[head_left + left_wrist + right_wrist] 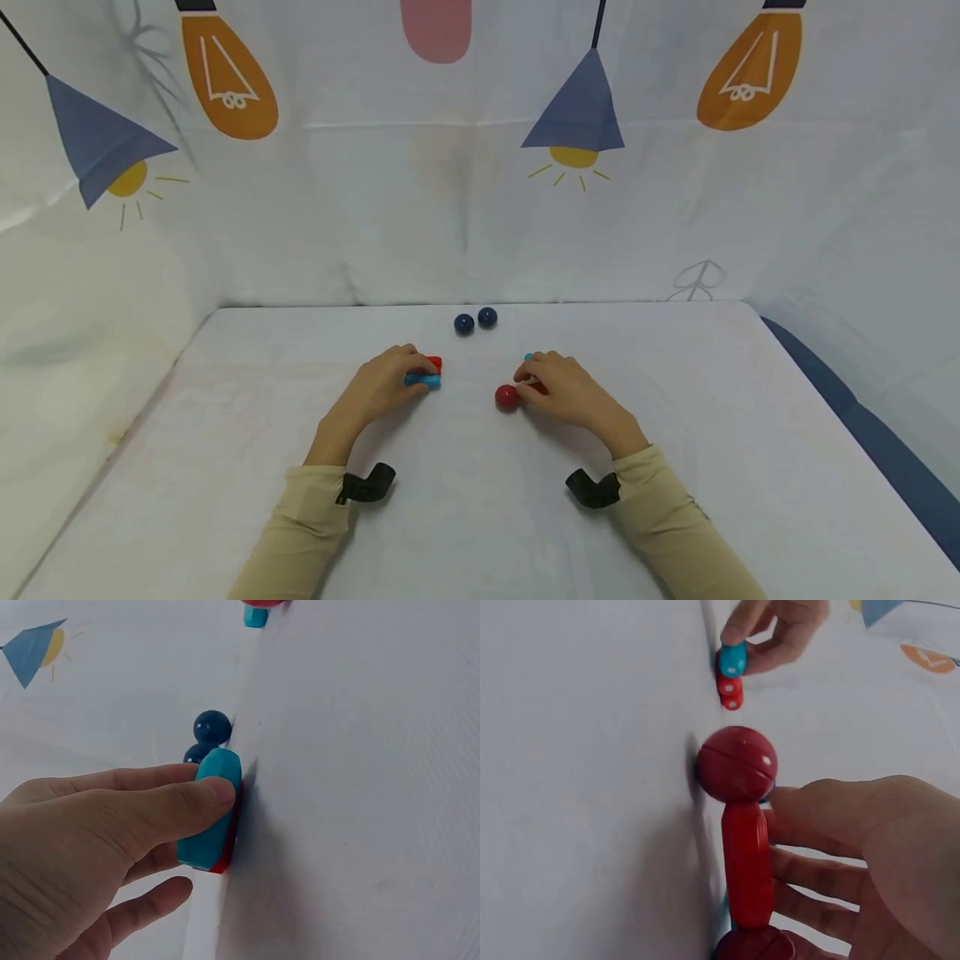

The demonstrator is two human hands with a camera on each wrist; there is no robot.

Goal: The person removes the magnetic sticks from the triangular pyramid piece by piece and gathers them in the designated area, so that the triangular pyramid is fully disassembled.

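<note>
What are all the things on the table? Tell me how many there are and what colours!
dark balls: two, dark blue, side by side near the far edge of the table
blue stick: one, light blue, under the left fingers
red stick: one, red, beside the blue stick
red ball: one, red, on the end of the red rod
red rod: one, red, in the right hand
table: one, white
left hand: holds the blue stick
right hand: holds the red rod

On my feed I see two beige long sleeves (315, 517), each with a black strap (366, 483) at the wrist, bare hands beyond.
</note>
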